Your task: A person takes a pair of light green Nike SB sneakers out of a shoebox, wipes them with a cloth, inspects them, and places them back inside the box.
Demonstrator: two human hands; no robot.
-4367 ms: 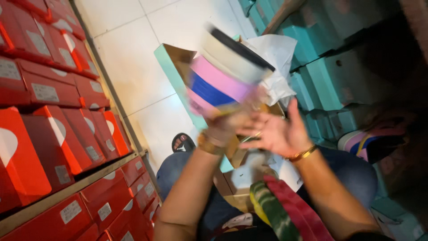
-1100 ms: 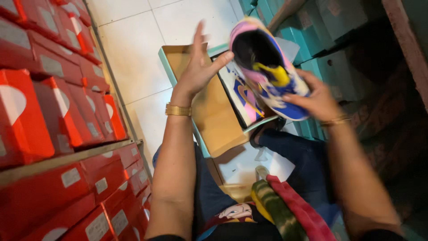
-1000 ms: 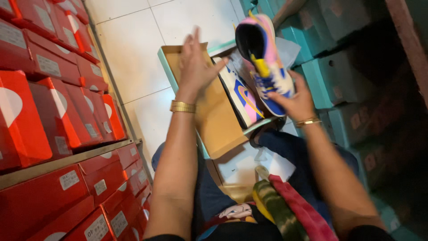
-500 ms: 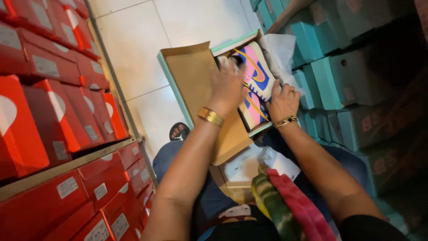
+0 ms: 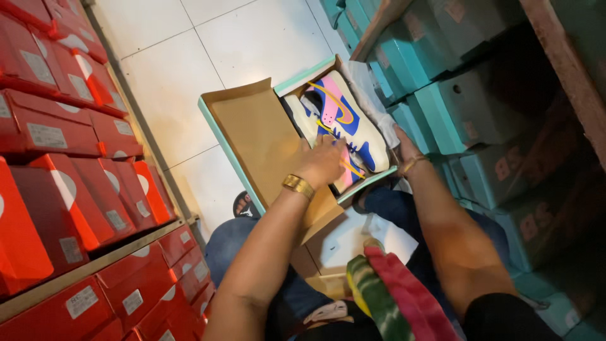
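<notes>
Nearest the camera, a striped green, yellow and pink cloth (image 5: 391, 290) lies across the person's lap, just below the open shoebox (image 5: 265, 136) that serves as the landmark here. The box rests on the person's knees, its teal lid flung open to the left and showing a plain brown inside.

The left hand (image 5: 322, 164), with a gold bracelet at the wrist, presses down flat on the near end of the sneakers (image 5: 344, 120), fingers spread and closed around nothing. The right hand (image 5: 404, 148) sits at the box's right edge, mostly hidden behind the wall; whether it grips the box or the white tissue paper (image 5: 372, 95) cannot be told.

Both sneakers, white with pink, blue and yellow panels, already lie side by side inside the box. What looks left is tucking in the paper and closing the lid.

Left of the box stand shelves of red shoeboxes (image 5: 69, 177); to its right, stacks of teal shoeboxes (image 5: 480, 107); beyond it, white floor tiles (image 5: 252, 44).
</notes>
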